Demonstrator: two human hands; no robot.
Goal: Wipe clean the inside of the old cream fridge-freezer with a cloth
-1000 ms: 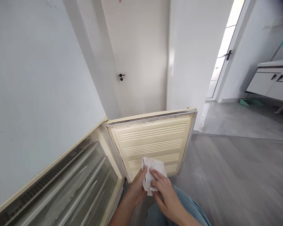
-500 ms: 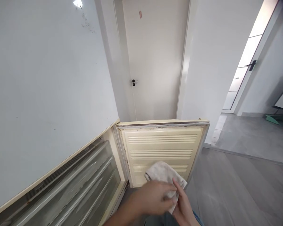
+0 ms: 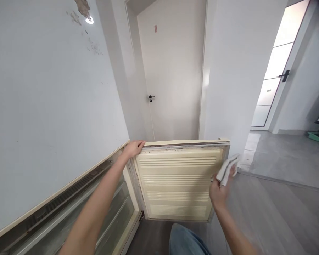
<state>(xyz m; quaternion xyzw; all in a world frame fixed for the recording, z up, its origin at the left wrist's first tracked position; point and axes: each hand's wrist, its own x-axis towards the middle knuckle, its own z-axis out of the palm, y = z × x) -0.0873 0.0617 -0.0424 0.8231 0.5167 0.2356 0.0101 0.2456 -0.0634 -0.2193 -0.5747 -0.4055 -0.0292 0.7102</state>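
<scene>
My left hand [image 3: 134,148] is closed over the top edge of the open freezer door [image 3: 179,179], at the end nearest the hinge. The door's inner face is cream with ridged bands, and dark grime runs along its seal. A folded white cloth [image 3: 227,170] with a dark stripe is in my right hand [image 3: 219,193], beside the door's outer right edge. Whether the cloth touches that edge I cannot tell. Part of my right fingers is hidden behind the cloth.
Left of the door is the freezer compartment [image 3: 119,203] with clear-fronted drawers, under a large white panel [image 3: 55,92]. A white room door [image 3: 175,71] stands behind. At right are grey flooring [image 3: 268,216] and a glazed door [image 3: 271,74]. My knee [image 3: 187,241] is below.
Both hands were together on the cloth in front of the door. My left hand has moved up to the door's top edge; my right hand has carried the cloth to the right.
</scene>
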